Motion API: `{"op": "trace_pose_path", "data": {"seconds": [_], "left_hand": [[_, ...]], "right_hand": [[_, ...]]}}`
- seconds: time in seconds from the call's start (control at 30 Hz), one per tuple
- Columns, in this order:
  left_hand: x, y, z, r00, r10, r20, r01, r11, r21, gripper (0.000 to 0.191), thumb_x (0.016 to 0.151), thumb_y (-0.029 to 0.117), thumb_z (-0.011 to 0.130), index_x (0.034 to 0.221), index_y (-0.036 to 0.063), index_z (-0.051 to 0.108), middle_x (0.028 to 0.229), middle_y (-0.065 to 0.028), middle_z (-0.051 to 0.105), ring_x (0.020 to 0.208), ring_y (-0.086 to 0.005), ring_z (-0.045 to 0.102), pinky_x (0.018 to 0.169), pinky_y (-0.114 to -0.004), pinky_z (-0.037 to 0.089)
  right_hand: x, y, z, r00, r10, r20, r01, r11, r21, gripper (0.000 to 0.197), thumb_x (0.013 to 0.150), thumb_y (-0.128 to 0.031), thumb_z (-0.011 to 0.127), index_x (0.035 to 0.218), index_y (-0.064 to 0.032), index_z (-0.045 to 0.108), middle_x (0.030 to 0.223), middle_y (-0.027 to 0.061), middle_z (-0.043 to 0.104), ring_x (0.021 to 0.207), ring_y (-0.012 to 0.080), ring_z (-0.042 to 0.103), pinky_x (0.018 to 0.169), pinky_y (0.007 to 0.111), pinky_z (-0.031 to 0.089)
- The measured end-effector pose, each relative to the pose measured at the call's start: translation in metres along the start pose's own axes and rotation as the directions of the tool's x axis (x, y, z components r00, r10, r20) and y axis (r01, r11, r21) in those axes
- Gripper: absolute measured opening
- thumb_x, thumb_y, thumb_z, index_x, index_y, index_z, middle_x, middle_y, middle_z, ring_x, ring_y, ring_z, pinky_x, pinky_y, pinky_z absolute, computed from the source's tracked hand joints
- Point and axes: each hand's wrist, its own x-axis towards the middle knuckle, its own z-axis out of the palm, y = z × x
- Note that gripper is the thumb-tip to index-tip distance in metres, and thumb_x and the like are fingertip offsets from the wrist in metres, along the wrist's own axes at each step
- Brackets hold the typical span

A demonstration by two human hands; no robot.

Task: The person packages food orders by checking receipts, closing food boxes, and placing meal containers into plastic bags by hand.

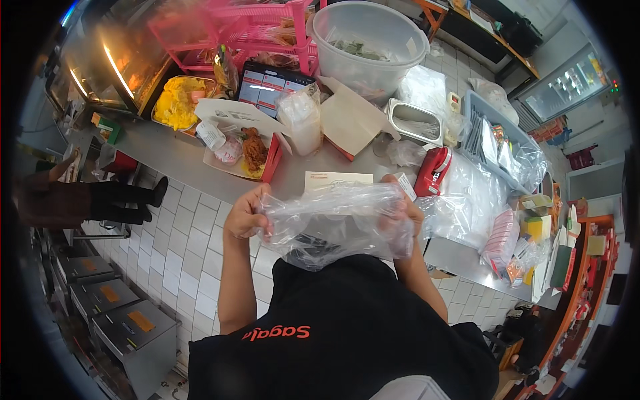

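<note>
A clear plastic bag is stretched between my two hands in front of my chest. My left hand grips its one side, and my right hand holds the other, partly covered by the film. Beyond the bag lies a flat printed card or box on the steel counter. Further back on the left stands an open red-and-white meal box with fried chicken, a wrapped item and yellow food inside. A second box with a raised cardboard lid stands right of it.
Around the counter are a red tape dispenser, stacked plastic bags, a steel pan, a large plastic tub, a tablet and pink racks. Another person stands at far left.
</note>
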Motion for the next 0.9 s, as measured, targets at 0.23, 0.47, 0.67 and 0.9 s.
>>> {"op": "trace_pose_path", "data": {"seconds": [0.23,0.47,0.67,0.9], "left_hand": [[-0.027,-0.022,-0.037,0.865,0.190,-0.464,-0.434,0.748,-0.503,0.057,0.080,0.011,0.077,0.131,0.0161,0.054,0.084,-0.0020,0.062,0.062,-0.0082,0.054,0.064,-0.024,0.051],[-0.051,-0.008,-0.004,0.854,0.347,-0.387,0.446,-0.107,0.888,0.056,0.074,0.009,0.072,0.129,0.0113,0.061,0.112,-0.0226,0.059,0.100,-0.0418,0.060,0.090,-0.047,0.049],[-0.090,0.012,-0.055,0.825,0.164,-0.540,0.555,-0.056,0.830,0.068,0.067,0.007,0.068,0.133,0.0036,0.050,0.107,-0.0244,0.061,0.100,-0.0404,0.061,0.087,-0.044,0.050],[-0.067,0.051,-0.037,0.896,-0.078,-0.437,0.444,0.171,0.880,0.080,0.064,0.008,0.069,0.138,-0.0004,0.043,0.108,-0.0256,0.064,0.100,-0.0390,0.062,0.089,-0.041,0.050]], "right_hand": [[0.000,-0.019,0.007,0.939,0.320,0.126,0.188,-0.169,-0.968,0.064,0.081,-0.021,0.073,0.137,-0.0072,0.045,0.096,0.0224,0.060,0.076,0.0312,0.062,0.071,0.038,0.051],[0.012,0.037,0.040,0.946,0.234,-0.225,0.063,-0.811,-0.582,0.058,0.077,-0.027,0.078,0.129,-0.0082,0.058,0.125,0.0188,0.052,0.106,0.0367,0.060,0.093,0.041,0.049],[0.086,-0.006,-0.039,0.893,0.447,0.057,0.361,-0.634,-0.684,0.104,0.066,-0.039,0.084,0.151,-0.0155,0.029,0.137,0.0207,0.044,0.122,0.0389,0.050,0.100,0.049,0.041],[0.110,0.016,-0.011,0.921,0.339,-0.192,0.247,-0.889,-0.385,0.124,0.053,-0.039,0.085,0.155,-0.0172,0.019,0.141,0.0257,0.039,0.127,0.0435,0.042,0.106,0.058,0.033]]}}
